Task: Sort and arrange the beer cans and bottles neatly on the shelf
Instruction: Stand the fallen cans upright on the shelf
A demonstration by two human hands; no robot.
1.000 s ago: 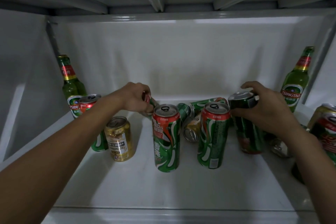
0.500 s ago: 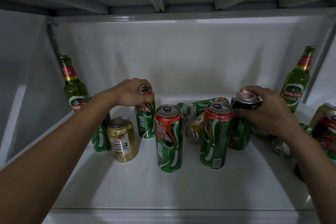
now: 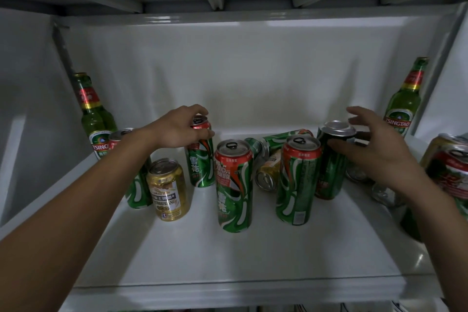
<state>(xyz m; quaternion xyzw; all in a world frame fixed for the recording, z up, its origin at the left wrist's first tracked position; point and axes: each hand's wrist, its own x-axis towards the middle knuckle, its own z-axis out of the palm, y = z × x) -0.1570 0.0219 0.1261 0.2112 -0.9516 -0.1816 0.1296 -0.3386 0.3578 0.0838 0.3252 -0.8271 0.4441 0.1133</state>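
My left hand (image 3: 181,126) grips the top of an upright tall green can (image 3: 201,159) at the shelf's middle left. My right hand (image 3: 374,149) hovers with spread fingers just right of a dark green can (image 3: 331,162) that stands upright; it holds nothing. Two more tall green cans (image 3: 234,185) (image 3: 297,180) stand in front. A short gold can (image 3: 168,190) stands at the left, with another green can (image 3: 136,185) behind my forearm. Green and gold cans (image 3: 272,144) lie on their sides in the middle. One green bottle (image 3: 95,119) stands far left, another (image 3: 404,101) far right.
The white shelf (image 3: 228,256) has a back wall and side walls, with another shelf close above. More cans (image 3: 450,172) crowd the right edge, and some lie on their sides behind my right hand. Bare shelf floor lies in front of the standing cans.
My left hand stood a green can upright and still holds its top. My right hand set the dark green can down and let go, its fingers spreading and drawing right.
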